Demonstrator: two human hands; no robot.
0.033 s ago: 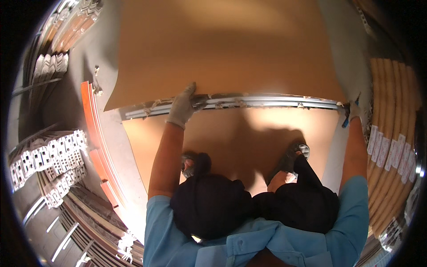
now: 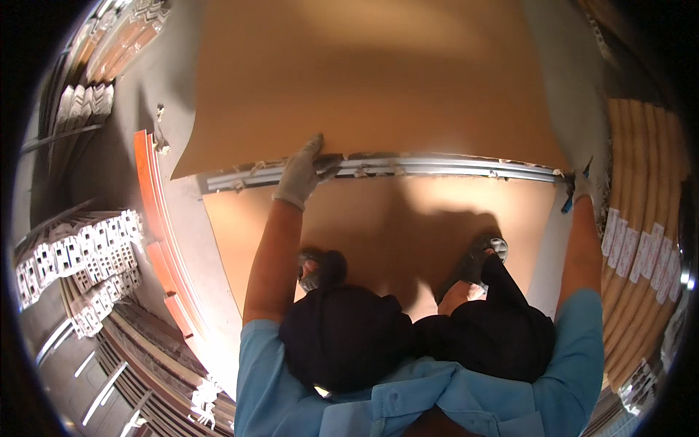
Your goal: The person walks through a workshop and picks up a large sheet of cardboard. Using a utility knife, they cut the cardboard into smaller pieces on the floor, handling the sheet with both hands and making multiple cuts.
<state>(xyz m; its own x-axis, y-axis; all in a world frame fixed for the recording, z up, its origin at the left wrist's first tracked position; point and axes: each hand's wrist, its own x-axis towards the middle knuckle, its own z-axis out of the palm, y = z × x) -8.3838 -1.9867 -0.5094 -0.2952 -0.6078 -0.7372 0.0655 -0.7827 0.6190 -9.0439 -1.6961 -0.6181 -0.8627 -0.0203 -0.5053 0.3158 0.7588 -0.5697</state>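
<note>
My left hand (image 2: 301, 175), in a white glove, lies across a pair of long silvery metal bars (image 2: 437, 169) and the near edge of a large brown cardboard sheet (image 2: 371, 95). Its fingers stretch out along the bars, thumb apart on the sheet. At the right end of the bars, my gloved right hand (image 2: 582, 186) is closed around what looks like a blue utility knife (image 2: 567, 206). A dark tip points up above that hand. Another stretch of brown cardboard (image 2: 378, 218) lies on the near side of the bars, beneath my feet.
Orange-red long profiles (image 2: 162, 218) lie on the floor to the left. Stacked white hollow profiles (image 2: 80, 255) stand beyond them. Brown wrapped long bundles (image 2: 633, 182) line the right side. My sandalled feet (image 2: 477, 262) rest close to the bars.
My right hand and the knife have shifted very slightly toward me and to the right. My left hand stays on the bars, almost unmoved.
</note>
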